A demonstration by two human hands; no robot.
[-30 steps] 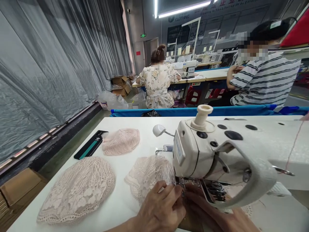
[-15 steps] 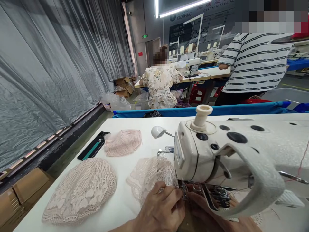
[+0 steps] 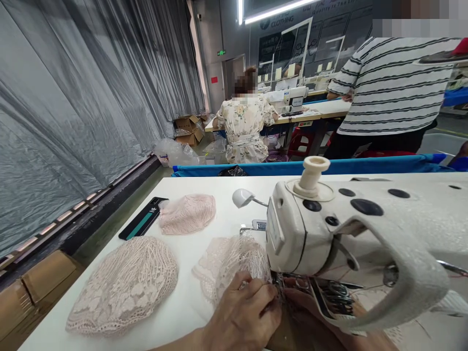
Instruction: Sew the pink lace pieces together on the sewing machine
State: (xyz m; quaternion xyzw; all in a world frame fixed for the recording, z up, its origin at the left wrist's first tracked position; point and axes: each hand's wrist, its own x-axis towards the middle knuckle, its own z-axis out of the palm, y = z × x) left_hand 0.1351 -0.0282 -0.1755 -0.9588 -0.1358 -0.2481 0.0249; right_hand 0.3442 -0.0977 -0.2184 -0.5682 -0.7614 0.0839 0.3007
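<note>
A white sewing machine (image 3: 351,234) fills the right of the view. My left hand (image 3: 244,312) presses a pale pink lace piece (image 3: 230,263) flat just left of the needle area, fingers pinched on its edge. My right hand (image 3: 310,317) lies under the machine's arm, mostly hidden, fingers on the same lace near the presser foot. A pair of scissors (image 3: 336,292) rests by the machine bed.
Two more lace pieces lie on the white table (image 3: 204,187): a large one (image 3: 124,287) front left, a small one (image 3: 188,213) farther back beside a black ruler-like card (image 3: 142,224). Behind a blue rail (image 3: 292,168) stand a person in stripes (image 3: 387,92) and a seated person in florals (image 3: 243,126).
The person in stripes has risen from sitting to standing. My hands stay at the needle with only slight shifts; the view has drifted a little.
</note>
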